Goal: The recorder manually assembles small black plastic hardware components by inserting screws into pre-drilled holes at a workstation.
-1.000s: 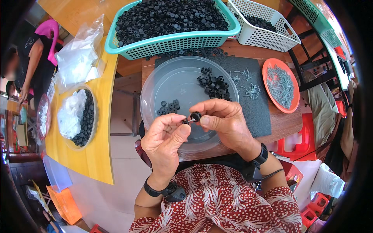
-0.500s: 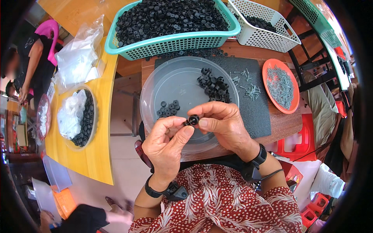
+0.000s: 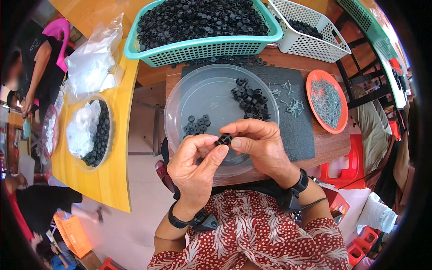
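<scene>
My left hand (image 3: 193, 164) and my right hand (image 3: 261, 146) meet over the near part of a clear round plastic tub (image 3: 173, 103). Between their thumbs and forefingers they pinch a small round black plastic part (image 3: 224, 139); its finer details are too small to make out. Inside the tub, a small pile of black caps (image 3: 196, 126) lies at the left. A larger heap of black plastic pieces (image 3: 250, 100) rests against the right wall.
Behind the tub stands a green basket (image 3: 207, 49) full of black parts, beside a white basket (image 3: 310, 47). Right of the tub, loose screws (image 3: 292, 107) lie on a dark mat (image 3: 301, 139), near an orange plate (image 3: 327, 101) of screws. A yellow table (image 3: 108, 189) holds bags and another tub.
The black part has turned slightly between my fingers, and both hands have hardly shifted. At the lower left, a person in dark clothes has moved further left, exposing an orange crate.
</scene>
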